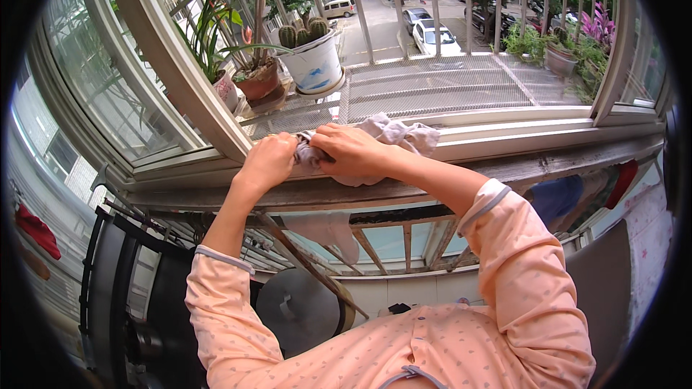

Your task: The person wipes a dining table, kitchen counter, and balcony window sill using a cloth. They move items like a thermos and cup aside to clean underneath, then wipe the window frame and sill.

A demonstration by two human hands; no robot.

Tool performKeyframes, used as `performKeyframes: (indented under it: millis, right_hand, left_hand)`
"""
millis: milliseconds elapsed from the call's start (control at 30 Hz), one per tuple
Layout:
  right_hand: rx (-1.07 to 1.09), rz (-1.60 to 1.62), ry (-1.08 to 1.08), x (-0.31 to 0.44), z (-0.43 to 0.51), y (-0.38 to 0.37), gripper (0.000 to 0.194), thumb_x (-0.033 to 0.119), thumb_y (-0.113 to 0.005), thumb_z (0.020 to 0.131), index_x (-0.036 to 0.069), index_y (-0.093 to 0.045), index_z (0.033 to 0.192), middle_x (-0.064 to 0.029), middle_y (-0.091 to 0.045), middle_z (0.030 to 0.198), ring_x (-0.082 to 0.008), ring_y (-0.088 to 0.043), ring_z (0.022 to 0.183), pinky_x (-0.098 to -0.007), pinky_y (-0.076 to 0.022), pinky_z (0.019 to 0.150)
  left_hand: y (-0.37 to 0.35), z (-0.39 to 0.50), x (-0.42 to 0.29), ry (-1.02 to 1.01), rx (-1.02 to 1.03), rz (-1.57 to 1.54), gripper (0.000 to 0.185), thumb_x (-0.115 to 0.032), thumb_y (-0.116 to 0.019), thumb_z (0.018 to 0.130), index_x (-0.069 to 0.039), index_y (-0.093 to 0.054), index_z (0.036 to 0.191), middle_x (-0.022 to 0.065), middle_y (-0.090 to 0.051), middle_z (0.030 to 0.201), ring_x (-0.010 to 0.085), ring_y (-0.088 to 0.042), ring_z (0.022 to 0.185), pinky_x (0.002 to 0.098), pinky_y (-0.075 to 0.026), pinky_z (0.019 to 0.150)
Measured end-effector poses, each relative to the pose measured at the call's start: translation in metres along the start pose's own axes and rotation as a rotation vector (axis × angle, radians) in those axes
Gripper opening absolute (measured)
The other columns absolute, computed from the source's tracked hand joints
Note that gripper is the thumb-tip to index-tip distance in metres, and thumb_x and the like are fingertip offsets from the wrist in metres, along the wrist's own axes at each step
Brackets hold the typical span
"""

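A greyish cloth (403,134) lies bunched over the lower track of a sliding window frame (486,138). My left hand (272,158) grips one twisted end of it, close to the upright edge of the sash (178,59). Just to the right, my right hand (351,148) is closed around the same cloth, its fingers curled and partly hidden. Loose folds of the cloth spread past my right wrist and hang over the sill below.
Outside the window, a white pot (313,65) of cacti and a terracotta pot (259,84) stand on a mesh ledge (432,84) behind metal bars. Beneath the sill is a wooden rack (408,248) with hanging cloths. A round dark lid (297,308) lies below.
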State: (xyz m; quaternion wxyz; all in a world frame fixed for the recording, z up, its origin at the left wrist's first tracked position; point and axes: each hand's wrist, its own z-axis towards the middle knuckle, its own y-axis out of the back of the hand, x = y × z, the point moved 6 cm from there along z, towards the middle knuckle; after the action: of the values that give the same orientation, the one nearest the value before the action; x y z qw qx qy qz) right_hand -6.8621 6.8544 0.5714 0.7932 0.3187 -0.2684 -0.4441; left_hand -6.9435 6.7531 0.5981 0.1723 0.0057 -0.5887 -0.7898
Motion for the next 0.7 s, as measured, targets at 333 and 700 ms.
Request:
performKeyframes:
  millis: [333, 700]
  right_hand:
    - [0.011, -0.046, -0.275, -0.039, -0.142, 0.138, 0.022, 0.016, -0.063, 0.072, 0.004, -0.054, 0.087, -0.0111, -0.053, 0.084, -0.0303, -0.057, 0.085, -0.0405, -0.0473, 0.071]
    - [-0.26, 0.108, -0.588, -0.073, -0.33, 0.314, 0.023, 0.003, -0.061, 0.072, -0.001, -0.059, 0.094, -0.0091, -0.059, 0.084, -0.0183, -0.056, 0.071, -0.0302, -0.0473, 0.066]
  left_hand:
    - [0.007, 0.088, -0.164, -0.294, 0.033, -0.137, 0.013, -0.014, -0.057, 0.083, 0.0, -0.055, 0.081, 0.017, -0.059, 0.086, 0.0383, -0.06, 0.081, 0.0468, -0.049, 0.069]
    - [0.01, 0.214, -0.379, -0.523, 0.003, -0.181, 0.01, -0.013, -0.054, 0.085, -0.003, -0.056, 0.083, 0.0138, -0.06, 0.087, 0.0367, -0.061, 0.081, 0.0456, -0.05, 0.067]
